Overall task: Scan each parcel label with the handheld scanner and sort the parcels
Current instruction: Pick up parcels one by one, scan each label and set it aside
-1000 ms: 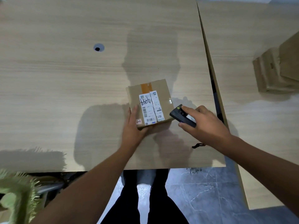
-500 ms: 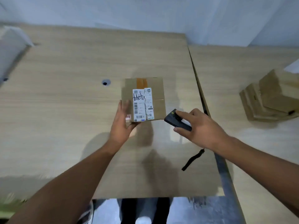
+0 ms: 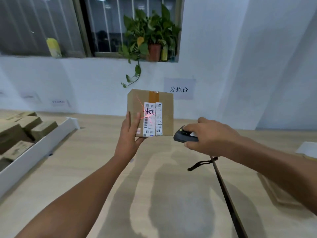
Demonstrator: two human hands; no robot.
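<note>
A small cardboard parcel (image 3: 164, 107) with orange tape and a white shipping label (image 3: 149, 119) is held up in the air above the wooden table (image 3: 85, 177). My left hand (image 3: 129, 134) grips its lower left corner, thumb on the front face. My right hand (image 3: 208, 134) holds the black handheld scanner (image 3: 182, 136) just right of the parcel, a finger on its top button. Red laser lines cross the label and the box face. The scanner's black wrist strap (image 3: 200, 164) hangs below.
A white tray (image 3: 34, 150) with several cardboard parcels (image 3: 20, 131) sits at the left. A second table (image 3: 274, 194) adjoins on the right, with a flat carton edge showing. A potted plant (image 3: 151, 36) stands on the window sill behind, and a paper sign (image 3: 179, 89) hangs on the wall.
The left hand has lifted the parcel off the table and raised it upright. The right hand followed with the scanner, and red laser light now falls on the label. The view tilted up.
</note>
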